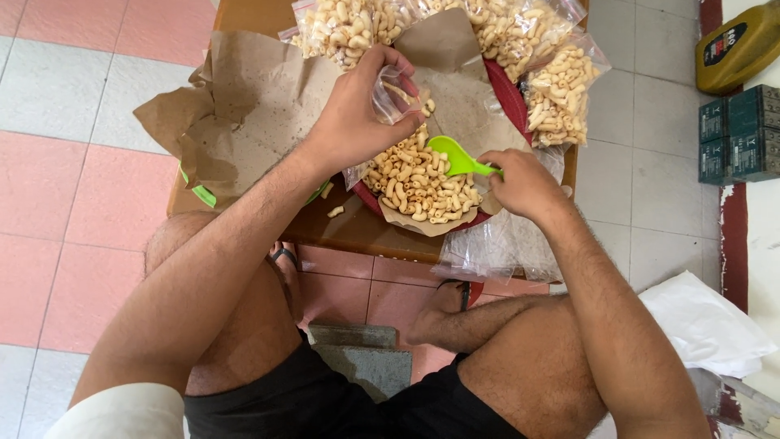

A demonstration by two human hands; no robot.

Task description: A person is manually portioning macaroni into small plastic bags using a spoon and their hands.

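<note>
left hand [353, 114] pinches clear bag [396, 91] open | right hand [520, 183] grips green scoop [452, 154], seemingly just below bag, over snacks [418, 187]

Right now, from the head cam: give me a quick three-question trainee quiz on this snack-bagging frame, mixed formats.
1. True or false: the right hand holds the green scoop.
2. The left hand holds: A) a clear plastic bag B) a knife C) a cup
3. Fill in: the loose snack pile lies on brown ____ over a red tray.

Key: 1 true; 2 A; 3 paper
</note>
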